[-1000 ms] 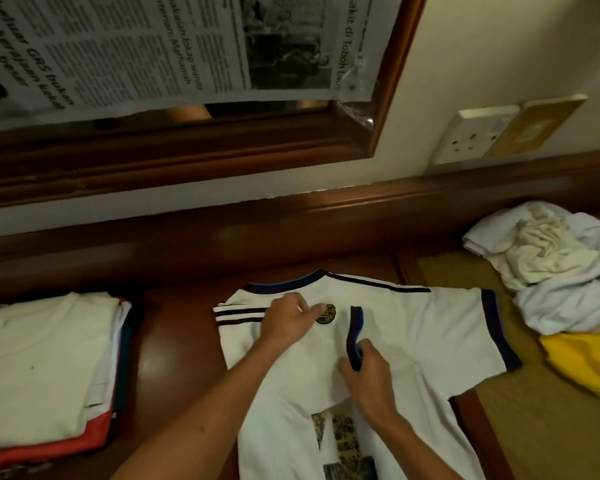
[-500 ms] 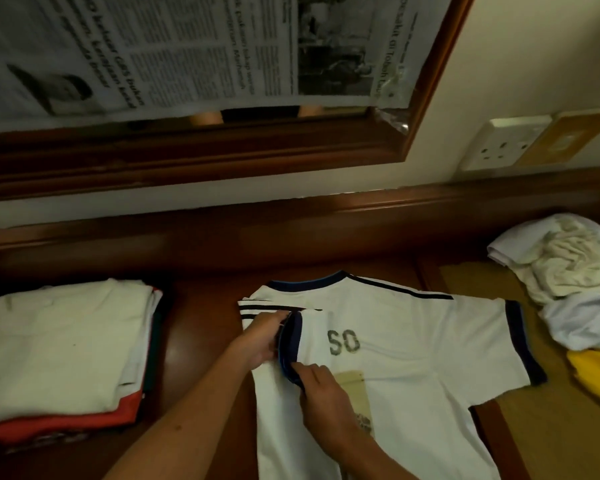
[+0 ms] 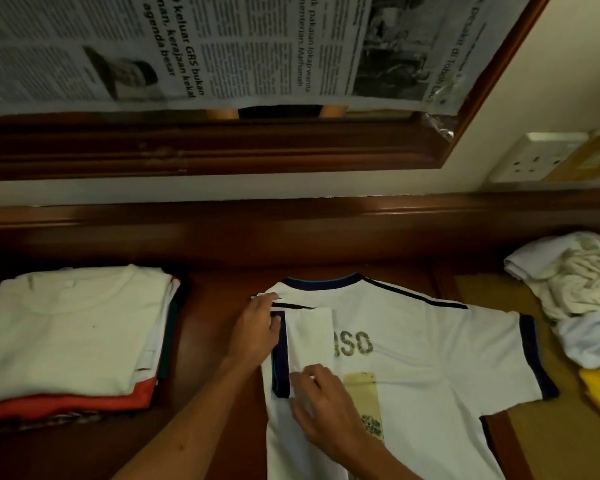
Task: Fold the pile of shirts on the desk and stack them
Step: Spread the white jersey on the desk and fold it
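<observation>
The jersey (image 3: 413,368) looks thin, soft and slippery. Left hand (image 3: 253,336) pins its folded sleeve (image 3: 309,344) at nine o'clock; right hand (image 3: 321,403) presses it flat-fingered, neither gripping

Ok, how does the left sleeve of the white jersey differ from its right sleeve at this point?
The left sleeve is folded in over the back of the white jersey, while the right sleeve lies spread out flat to the side. The left hand and right hand both rest on the left sleeve; nothing touches the right sleeve. The left sleeve covers part of the printed lettering; the right covers none. Both are white with a dark navy cuff.
</observation>
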Action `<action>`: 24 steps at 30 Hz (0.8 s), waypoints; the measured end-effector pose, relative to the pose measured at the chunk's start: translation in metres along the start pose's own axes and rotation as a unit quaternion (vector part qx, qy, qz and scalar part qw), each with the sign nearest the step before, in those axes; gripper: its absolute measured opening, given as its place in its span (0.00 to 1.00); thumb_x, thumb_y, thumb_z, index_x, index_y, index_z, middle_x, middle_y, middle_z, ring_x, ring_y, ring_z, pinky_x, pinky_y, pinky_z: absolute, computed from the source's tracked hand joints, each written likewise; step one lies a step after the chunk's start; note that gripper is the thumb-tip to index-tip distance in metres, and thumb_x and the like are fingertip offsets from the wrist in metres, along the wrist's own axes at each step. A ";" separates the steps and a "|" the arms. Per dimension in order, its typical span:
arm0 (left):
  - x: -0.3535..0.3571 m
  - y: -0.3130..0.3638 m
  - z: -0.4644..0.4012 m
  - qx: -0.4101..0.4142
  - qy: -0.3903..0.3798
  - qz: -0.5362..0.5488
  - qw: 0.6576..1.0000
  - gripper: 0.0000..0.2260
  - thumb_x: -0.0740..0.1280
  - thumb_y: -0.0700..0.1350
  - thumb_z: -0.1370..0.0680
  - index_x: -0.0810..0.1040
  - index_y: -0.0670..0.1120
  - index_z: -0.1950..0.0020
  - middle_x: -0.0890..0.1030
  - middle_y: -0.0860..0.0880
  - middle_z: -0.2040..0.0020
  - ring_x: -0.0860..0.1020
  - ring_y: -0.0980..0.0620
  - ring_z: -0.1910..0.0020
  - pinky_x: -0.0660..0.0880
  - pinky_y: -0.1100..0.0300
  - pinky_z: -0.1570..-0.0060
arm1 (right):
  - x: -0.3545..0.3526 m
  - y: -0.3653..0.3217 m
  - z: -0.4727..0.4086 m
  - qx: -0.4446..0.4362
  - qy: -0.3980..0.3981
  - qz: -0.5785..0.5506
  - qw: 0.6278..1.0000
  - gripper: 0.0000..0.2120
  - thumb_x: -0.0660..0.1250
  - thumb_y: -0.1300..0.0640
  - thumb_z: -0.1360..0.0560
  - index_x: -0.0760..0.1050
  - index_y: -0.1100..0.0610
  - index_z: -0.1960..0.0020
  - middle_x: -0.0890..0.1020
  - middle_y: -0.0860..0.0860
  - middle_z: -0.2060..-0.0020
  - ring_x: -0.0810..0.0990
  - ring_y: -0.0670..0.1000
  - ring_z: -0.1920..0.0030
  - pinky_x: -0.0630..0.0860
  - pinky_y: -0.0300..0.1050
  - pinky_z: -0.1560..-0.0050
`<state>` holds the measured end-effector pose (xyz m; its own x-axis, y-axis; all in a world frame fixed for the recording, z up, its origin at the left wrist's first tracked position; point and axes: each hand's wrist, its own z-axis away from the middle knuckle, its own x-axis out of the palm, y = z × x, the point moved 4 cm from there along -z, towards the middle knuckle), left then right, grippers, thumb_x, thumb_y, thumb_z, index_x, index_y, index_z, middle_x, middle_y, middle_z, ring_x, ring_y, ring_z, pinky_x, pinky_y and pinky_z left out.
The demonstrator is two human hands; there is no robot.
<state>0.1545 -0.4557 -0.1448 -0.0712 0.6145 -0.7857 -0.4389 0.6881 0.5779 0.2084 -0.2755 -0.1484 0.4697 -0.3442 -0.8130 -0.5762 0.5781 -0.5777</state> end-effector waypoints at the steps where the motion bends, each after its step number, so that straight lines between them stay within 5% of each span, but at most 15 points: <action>1: -0.001 0.007 0.009 0.064 0.011 -0.078 0.995 0.18 0.63 0.47 0.19 0.71 0.49 0.29 0.73 0.48 0.31 0.71 0.48 0.34 0.70 0.54 0.35 | -0.003 0.005 0.005 0.019 0.011 0.001 1.000 0.16 0.64 0.48 0.27 0.72 0.50 0.40 0.77 0.49 0.51 0.76 0.48 0.56 0.73 0.38 0.59; 4: 0.022 0.008 0.039 0.186 -0.134 -0.225 0.947 0.24 0.59 0.57 0.19 0.62 0.53 0.24 0.59 0.47 0.22 0.58 0.46 0.24 0.60 0.46 0.29 | -0.002 0.027 0.025 0.052 -0.006 0.062 0.997 0.21 0.73 0.47 0.36 0.75 0.48 0.45 0.77 0.48 0.54 0.78 0.49 0.59 0.77 0.41 0.65; 7: 0.037 -0.011 0.043 0.170 -0.236 -0.315 0.903 0.30 0.53 0.65 0.20 0.48 0.59 0.21 0.38 0.50 0.20 0.39 0.49 0.22 0.44 0.33 0.29 | 0.004 0.043 0.035 0.117 -0.066 0.151 0.979 0.30 0.78 0.42 0.46 0.77 0.47 0.46 0.77 0.48 0.52 0.80 0.51 0.59 0.78 0.43 0.69; 9: 0.037 -0.015 0.038 0.144 -0.250 -0.343 0.894 0.30 0.50 0.66 0.20 0.43 0.60 0.21 0.35 0.51 0.21 0.35 0.49 0.22 0.41 0.31 0.30 | 0.004 0.042 0.036 0.146 -0.074 0.150 0.975 0.33 0.74 0.41 0.41 0.75 0.49 0.39 0.77 0.50 0.46 0.81 0.54 0.53 0.80 0.48 0.63; 11: 0.035 -0.011 0.037 0.127 -0.239 -0.341 0.900 0.30 0.49 0.66 0.20 0.42 0.59 0.21 0.35 0.51 0.21 0.35 0.48 0.22 0.41 0.32 0.29 | -0.001 0.036 0.036 0.161 -0.065 0.129 0.976 0.35 0.65 0.42 0.29 0.62 0.51 0.26 0.69 0.53 0.32 0.74 0.58 0.38 0.77 0.54 0.47; 14: 0.026 -0.002 0.055 0.124 -0.191 -0.315 0.921 0.29 0.52 0.62 0.19 0.45 0.58 0.21 0.36 0.48 0.21 0.36 0.47 0.22 0.43 0.35 0.28 | -0.005 0.031 0.047 0.191 -0.063 0.102 0.974 0.34 0.58 0.45 0.22 0.49 0.50 0.21 0.57 0.53 0.24 0.63 0.59 0.29 0.68 0.54 0.35; 20: 0.023 -0.017 0.146 0.050 -0.002 -0.184 0.982 0.26 0.62 0.51 0.20 0.61 0.51 0.23 0.49 0.41 0.20 0.46 0.42 0.21 0.54 0.38 0.26 | 0.000 0.038 0.122 0.157 -0.001 0.069 0.985 0.31 0.70 0.53 0.30 0.66 0.52 0.28 0.74 0.56 0.35 0.78 0.60 0.43 0.79 0.54 0.50; 24: 0.052 -0.038 0.229 0.067 -0.023 -0.208 0.976 0.22 0.62 0.54 0.24 0.72 0.52 0.31 0.65 0.45 0.24 0.62 0.46 0.25 0.66 0.39 0.34 | 0.014 0.029 0.170 0.088 0.008 0.088 0.992 0.31 0.75 0.49 0.36 0.71 0.50 0.35 0.77 0.51 0.40 0.76 0.54 0.42 0.80 0.49 0.52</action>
<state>0.3722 -0.3612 -0.1573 0.1291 0.2866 -0.9493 -0.2992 0.9240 0.2383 0.3121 -0.1381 -0.1641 0.3610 -0.2377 -0.9018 -0.5223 0.7496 -0.4066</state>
